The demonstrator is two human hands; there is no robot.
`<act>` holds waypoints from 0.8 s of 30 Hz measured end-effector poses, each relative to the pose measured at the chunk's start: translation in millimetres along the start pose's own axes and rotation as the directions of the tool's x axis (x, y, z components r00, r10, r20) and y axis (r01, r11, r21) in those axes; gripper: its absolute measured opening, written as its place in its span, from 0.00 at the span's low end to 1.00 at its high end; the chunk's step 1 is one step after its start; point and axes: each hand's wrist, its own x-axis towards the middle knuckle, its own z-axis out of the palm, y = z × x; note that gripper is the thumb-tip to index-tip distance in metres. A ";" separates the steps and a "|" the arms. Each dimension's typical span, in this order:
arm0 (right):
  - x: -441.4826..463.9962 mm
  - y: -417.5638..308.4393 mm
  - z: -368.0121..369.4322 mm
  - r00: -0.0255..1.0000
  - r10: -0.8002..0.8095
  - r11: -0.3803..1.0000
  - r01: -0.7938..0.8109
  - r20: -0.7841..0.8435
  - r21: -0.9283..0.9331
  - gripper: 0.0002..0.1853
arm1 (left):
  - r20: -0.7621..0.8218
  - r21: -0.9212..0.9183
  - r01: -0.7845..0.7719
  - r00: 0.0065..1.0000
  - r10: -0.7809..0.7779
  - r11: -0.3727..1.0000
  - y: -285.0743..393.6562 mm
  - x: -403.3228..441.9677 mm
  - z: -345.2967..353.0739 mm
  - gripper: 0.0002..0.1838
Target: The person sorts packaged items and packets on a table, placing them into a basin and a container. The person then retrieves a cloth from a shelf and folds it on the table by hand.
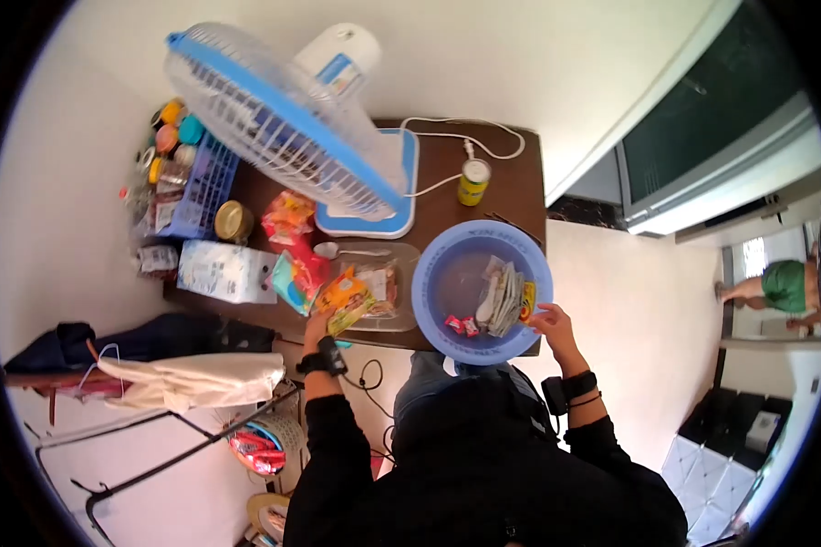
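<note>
A blue plastic basin (433,333) stands at the table's front right. Inside it lie a bundle of clear-wrapped packets (500,305), small red-wrapped sweets (461,325) and a yellow packet (527,302). My right hand (555,330) is at the basin's right rim, its fingertips pinched at the yellow packet. To the left, my left hand (317,328) is closed at the lower edge of an orange and yellow snack packet (345,296). Beside that hand is a teal and white packet (288,281). A clear tray (394,251) behind holds a spoon (356,252) and more packets.
A fan (287,118) stands at the back, near a yellow can (473,182) and a white cable. Leftward are a jar (233,221), a white box (223,271) and a blue basket (208,182) of jars. A clothes rack (155,474) stands front left. Another person (780,287) is far right.
</note>
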 end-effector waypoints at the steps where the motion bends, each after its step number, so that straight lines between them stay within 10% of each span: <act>1: -0.9 0.5 -1.5 1.000 -0.007 1.000 0.007 -0.007 0.012 0.18 | -0.012 -0.141 0.077 0.997 -0.079 0.987 -23.8 17.8 -15.0 0.16; 9: 10.8 -7.4 2.8 0.998 -0.001 0.999 -0.002 0.065 0.053 0.17 | 0.312 -0.365 -0.094 0.925 0.216 0.926 39.5 -140.3 111.6 0.21; 13: 4.1 -41.8 47.9 0.950 0.115 0.950 -0.191 0.291 0.245 0.18 | 0.485 -0.132 -0.245 0.829 0.278 0.961 28.2 -133.9 167.7 0.28; 15: -3.1 -56.0 65.0 0.820 0.182 0.793 -0.448 0.543 0.412 0.18 | 0.534 -0.032 -0.228 0.819 0.209 0.973 32.4 -139.4 189.2 0.29; 24: -6.0 -43.0 73.8 0.804 0.139 0.774 -0.452 0.578 0.443 0.15 | 0.643 -0.052 0.035 0.766 0.007 0.998 19.5 -151.3 197.4 0.23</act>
